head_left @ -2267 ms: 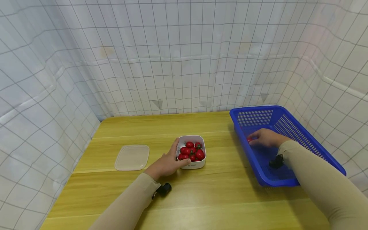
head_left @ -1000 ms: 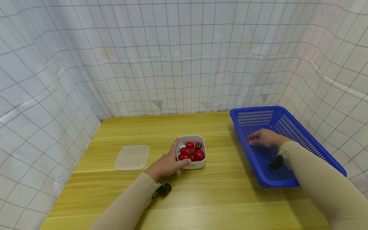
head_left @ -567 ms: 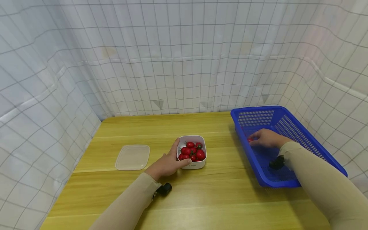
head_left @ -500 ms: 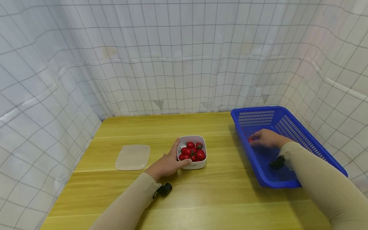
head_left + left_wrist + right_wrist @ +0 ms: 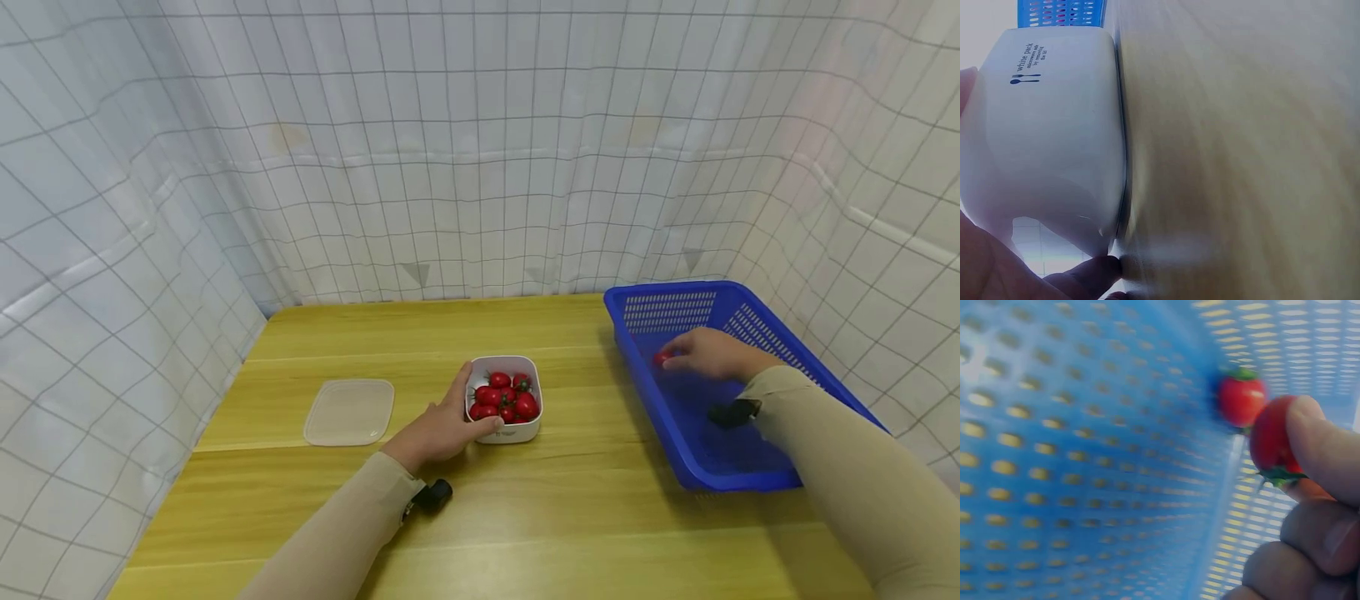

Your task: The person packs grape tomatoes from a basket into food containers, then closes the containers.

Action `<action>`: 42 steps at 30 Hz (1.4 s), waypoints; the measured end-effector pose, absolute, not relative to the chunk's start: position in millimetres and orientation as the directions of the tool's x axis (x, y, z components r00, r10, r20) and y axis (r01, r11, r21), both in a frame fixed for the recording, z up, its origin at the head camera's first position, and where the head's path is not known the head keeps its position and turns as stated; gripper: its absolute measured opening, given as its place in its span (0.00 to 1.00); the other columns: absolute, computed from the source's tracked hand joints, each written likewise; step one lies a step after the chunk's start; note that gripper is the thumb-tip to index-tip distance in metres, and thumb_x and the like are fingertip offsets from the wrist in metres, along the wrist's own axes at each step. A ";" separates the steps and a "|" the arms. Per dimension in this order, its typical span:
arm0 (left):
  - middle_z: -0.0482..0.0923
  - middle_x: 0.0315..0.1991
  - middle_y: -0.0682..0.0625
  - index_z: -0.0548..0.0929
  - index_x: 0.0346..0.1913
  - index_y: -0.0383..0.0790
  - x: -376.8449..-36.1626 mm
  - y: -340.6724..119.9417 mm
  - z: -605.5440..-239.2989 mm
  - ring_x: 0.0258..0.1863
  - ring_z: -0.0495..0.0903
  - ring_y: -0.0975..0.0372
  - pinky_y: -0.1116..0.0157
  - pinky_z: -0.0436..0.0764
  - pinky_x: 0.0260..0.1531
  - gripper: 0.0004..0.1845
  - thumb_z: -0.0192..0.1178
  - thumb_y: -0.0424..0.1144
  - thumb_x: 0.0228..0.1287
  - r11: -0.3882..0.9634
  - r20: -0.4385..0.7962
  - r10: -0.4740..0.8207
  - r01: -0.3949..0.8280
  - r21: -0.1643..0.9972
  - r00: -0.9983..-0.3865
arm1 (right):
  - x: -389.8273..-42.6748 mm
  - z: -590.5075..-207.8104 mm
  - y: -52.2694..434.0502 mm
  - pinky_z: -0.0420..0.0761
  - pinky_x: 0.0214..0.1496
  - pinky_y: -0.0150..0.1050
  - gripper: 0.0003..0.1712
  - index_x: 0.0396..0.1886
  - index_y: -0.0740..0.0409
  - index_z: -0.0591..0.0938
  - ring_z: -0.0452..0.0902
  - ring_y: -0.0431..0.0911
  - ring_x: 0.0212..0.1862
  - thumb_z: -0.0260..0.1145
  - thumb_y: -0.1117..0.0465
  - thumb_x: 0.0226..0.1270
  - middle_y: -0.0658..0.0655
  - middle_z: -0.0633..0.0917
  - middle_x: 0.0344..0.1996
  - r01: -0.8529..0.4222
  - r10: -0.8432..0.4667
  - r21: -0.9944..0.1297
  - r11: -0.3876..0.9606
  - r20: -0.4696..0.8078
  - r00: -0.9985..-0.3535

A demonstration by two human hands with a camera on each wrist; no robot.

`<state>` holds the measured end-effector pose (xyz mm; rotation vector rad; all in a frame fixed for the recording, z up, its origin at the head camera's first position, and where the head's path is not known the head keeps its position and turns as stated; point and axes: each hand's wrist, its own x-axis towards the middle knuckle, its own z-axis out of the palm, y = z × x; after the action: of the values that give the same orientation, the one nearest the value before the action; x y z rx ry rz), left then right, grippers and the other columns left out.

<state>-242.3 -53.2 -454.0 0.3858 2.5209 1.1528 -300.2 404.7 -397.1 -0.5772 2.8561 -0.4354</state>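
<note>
In the head view my left hand (image 5: 442, 427) grips the near-left corner of a small white plastic container (image 5: 519, 433), thumb across its front. Several red cherry tomatoes (image 5: 527, 406) with green stems lie inside it. On the right, my right hand (image 5: 712, 352) is inside the blue plastic basket (image 5: 660, 417). Between thumb and fingers it pinches a cherry tomato (image 5: 1270, 439), seen close in the right wrist view. Another cherry tomato (image 5: 1241, 400) rests in the basket's corner just behind it. Printed text shows on the container's side (image 5: 1054, 119) in the left wrist view.
A translucent square lid (image 5: 349, 412) lies flat on the wooden table (image 5: 450, 333), left of the container. White grid-patterned curtains (image 5: 450, 167) hang behind the table and on both sides. The basket's raised rim (image 5: 648, 408) surrounds my right hand.
My right hand has lifted slightly and shifted right within the basket, carrying the pinched cherry tomato. My left hand keeps its grip on the container.
</note>
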 end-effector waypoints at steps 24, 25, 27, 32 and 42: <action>0.51 0.85 0.42 0.35 0.87 0.53 -243.1 -53.2 -451.9 0.80 0.61 0.39 0.37 0.35 0.83 0.60 0.65 0.64 0.67 0.631 -0.188 0.376 0.102 0.769 -0.907 | -296.4 -310.7 288.8 0.70 0.38 0.41 0.19 0.60 0.58 0.87 0.73 0.44 0.33 0.65 0.53 0.79 0.47 0.88 0.34 -0.418 -0.466 -0.375 0.827 -0.044 -0.884; 0.50 0.86 0.42 0.35 0.87 0.53 -243.2 -53.6 -452.5 0.80 0.61 0.39 0.37 0.35 0.83 0.60 0.65 0.64 0.67 0.632 -0.189 0.376 0.102 0.768 -0.907 | -297.3 -312.1 280.8 0.71 0.39 0.40 0.18 0.59 0.57 0.87 0.74 0.43 0.33 0.65 0.53 0.79 0.46 0.89 0.34 -0.432 -0.483 -0.371 0.822 -0.050 -0.874; 0.50 0.86 0.42 0.35 0.87 0.53 -243.4 -54.3 -453.9 0.81 0.61 0.39 0.37 0.35 0.83 0.60 0.65 0.64 0.67 0.635 -0.191 0.377 0.103 0.766 -0.906 | -299.3 -316.0 265.3 0.72 0.40 0.40 0.18 0.59 0.56 0.87 0.74 0.43 0.33 0.66 0.53 0.79 0.47 0.89 0.36 -0.450 -0.510 -0.378 0.809 -0.071 -0.857; 0.50 0.85 0.41 0.35 0.87 0.53 -244.3 -54.0 -455.4 0.80 0.61 0.38 0.36 0.37 0.82 0.61 0.65 0.65 0.67 0.642 -0.196 0.376 0.102 0.760 -0.906 | -303.8 -327.3 230.8 0.74 0.37 0.38 0.17 0.59 0.51 0.87 0.73 0.41 0.33 0.66 0.51 0.78 0.47 0.88 0.39 -0.483 -0.565 -0.389 0.784 -0.127 -0.815; 0.50 0.86 0.42 0.34 0.87 0.53 -244.6 -54.2 -455.3 0.79 0.62 0.37 0.35 0.38 0.82 0.61 0.63 0.66 0.67 0.652 -0.205 0.379 0.104 0.751 -0.902 | -308.6 -338.8 178.8 0.74 0.35 0.36 0.20 0.63 0.51 0.86 0.72 0.42 0.31 0.67 0.50 0.78 0.48 0.83 0.33 -0.558 -0.626 -0.312 0.769 -0.192 -0.756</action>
<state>-244.6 -54.2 -455.3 0.3841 2.5281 1.1174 -308.6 178.8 -338.8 -0.9182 2.6796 -0.3411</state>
